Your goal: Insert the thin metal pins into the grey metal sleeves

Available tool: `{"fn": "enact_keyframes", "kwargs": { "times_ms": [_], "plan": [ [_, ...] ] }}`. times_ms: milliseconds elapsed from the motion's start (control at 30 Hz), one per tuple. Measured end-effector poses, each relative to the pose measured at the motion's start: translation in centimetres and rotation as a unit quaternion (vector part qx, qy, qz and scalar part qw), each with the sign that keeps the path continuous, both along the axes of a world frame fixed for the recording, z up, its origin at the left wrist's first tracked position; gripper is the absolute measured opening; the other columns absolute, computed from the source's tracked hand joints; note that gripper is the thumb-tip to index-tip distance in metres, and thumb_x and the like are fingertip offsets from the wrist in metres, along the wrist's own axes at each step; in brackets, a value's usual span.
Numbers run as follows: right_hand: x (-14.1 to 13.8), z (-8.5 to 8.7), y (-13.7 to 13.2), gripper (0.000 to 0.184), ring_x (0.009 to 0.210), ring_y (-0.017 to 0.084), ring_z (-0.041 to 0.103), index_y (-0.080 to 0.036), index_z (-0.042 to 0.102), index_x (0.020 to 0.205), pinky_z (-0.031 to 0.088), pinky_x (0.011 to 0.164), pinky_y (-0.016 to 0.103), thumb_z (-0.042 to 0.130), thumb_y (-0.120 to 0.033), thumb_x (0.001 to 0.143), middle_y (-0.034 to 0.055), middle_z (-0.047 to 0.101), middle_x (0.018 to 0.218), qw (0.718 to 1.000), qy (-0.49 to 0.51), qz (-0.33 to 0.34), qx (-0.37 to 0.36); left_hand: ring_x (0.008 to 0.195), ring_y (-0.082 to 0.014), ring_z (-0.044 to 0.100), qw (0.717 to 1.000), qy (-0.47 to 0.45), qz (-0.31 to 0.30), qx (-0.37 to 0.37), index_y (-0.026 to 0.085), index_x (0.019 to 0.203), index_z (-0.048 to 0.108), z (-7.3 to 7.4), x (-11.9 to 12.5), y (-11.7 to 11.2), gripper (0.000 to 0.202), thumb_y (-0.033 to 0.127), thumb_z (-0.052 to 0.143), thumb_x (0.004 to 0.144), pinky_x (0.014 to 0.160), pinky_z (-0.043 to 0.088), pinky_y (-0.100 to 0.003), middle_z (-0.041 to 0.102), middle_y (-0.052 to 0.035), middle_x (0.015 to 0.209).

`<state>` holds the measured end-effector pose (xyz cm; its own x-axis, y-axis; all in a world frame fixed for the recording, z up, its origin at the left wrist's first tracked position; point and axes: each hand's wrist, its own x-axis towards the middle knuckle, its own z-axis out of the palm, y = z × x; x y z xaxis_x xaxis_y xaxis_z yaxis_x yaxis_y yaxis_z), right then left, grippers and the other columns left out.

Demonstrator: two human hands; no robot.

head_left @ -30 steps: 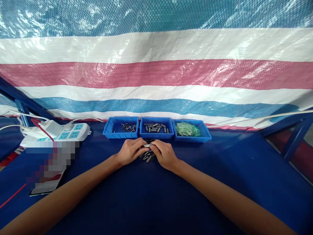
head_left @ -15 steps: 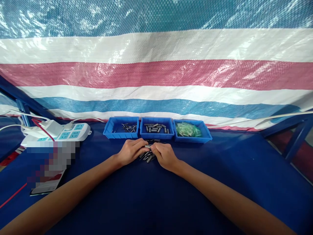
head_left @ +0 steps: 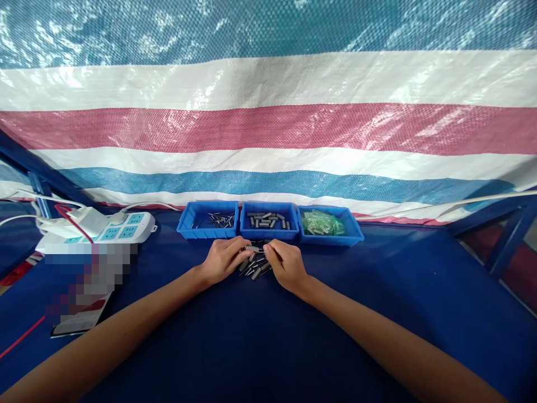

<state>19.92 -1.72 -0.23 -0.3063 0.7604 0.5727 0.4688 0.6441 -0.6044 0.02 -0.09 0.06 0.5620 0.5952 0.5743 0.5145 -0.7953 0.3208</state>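
My left hand (head_left: 222, 259) and my right hand (head_left: 286, 263) rest on the dark blue table cover, on either side of a small heap of grey metal pieces (head_left: 254, 265). The left hand's fingers are curled and pinch a short grey cylinder (head_left: 252, 248) over the heap. My right hand's fingers are curled together just right of it; what they hold is hidden. Behind the hands stand three blue trays in a row: the left tray (head_left: 191, 220) with thin dark pins, the middle tray (head_left: 268, 232) with grey cylinders, the right tray (head_left: 351, 232) with pale green sleeves.
A white power strip (head_left: 119, 226) with cables lies at the left. A blurred flat object (head_left: 81, 313) lies in front of it. A striped tarpaulin (head_left: 268, 123) hangs close behind the trays. Blue metal frame bars (head_left: 509, 232) stand at the right.
My hands have drawn slightly apart. The left hand still holds the grey cylinder, and more of the heap shows between them.
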Motion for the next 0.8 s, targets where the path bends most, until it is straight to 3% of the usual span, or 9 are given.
{"fn": "enact_keyframes", "kwargs": {
  "times_ms": [100,200,367,567,800],
  "plan": [
    [0.0,0.13,-0.01,0.016,0.054,0.01,0.045,-0.017,0.053,0.09,0.035,0.053,0.022,0.044,-0.03,0.093,-0.0021,0.048,0.063,0.999,-0.016,0.028,-0.025,0.059,-0.0081,0.053,1.0,-0.019,0.016,0.01,0.015,0.09,0.056,0.07,0.03,-0.06,0.016,0.025,0.045,0.093,0.057,0.039,-0.018,0.06,-0.0007,0.072],
    [-0.1,0.07,0.02,0.02,0.058,0.011,0.048,-0.017,0.053,0.101,0.037,0.054,0.022,0.047,-0.034,0.092,-0.0003,0.052,0.07,0.996,-0.051,0.068,-0.016,0.054,-0.0076,0.05,0.999,-0.025,0.015,0.015,0.015,0.082,0.056,0.08,0.06,-0.09,0.02,0.026,0.044,0.093,0.054,0.037,-0.019,0.057,0.0009,0.064],
    [-0.23,-0.16,0.05,0.018,0.063,0.013,0.053,-0.017,0.053,0.097,0.039,0.058,0.024,0.041,-0.03,0.096,0.0031,0.057,0.077,0.995,-0.06,0.083,0.016,0.049,-0.0075,0.046,1.0,-0.006,-0.005,0.011,0.014,0.068,0.054,-0.03,-0.04,0.0,0.03,0.026,0.043,0.094,0.051,0.034,-0.02,0.051,0.0018,0.056],
    [-0.12,-0.64,0.26,0.027,0.063,0.015,0.053,-0.017,0.052,0.088,0.038,0.058,0.026,0.03,-0.029,0.098,0.0038,0.058,0.074,0.997,-0.04,0.058,0.021,0.06,-0.0085,0.055,1.0,-0.019,-0.019,0.014,0.014,0.094,0.056,0.03,0.08,0.14,0.019,0.031,0.051,0.09,0.055,0.04,-0.018,0.063,-0.0031,0.077],
    [0.01,-0.49,0.28,0.032,0.056,0.012,0.048,-0.019,0.044,0.071,0.035,0.056,0.024,0.028,-0.027,0.098,0.0005,0.053,0.063,0.997,-0.045,0.065,-0.002,0.071,-0.0104,0.062,0.998,-0.02,-0.035,0.053,0.014,0.097,0.058,0.09,0.21,0.11,0.015,0.024,0.059,0.086,0.06,0.046,-0.018,0.067,-0.0046,0.083]
  ]
}}
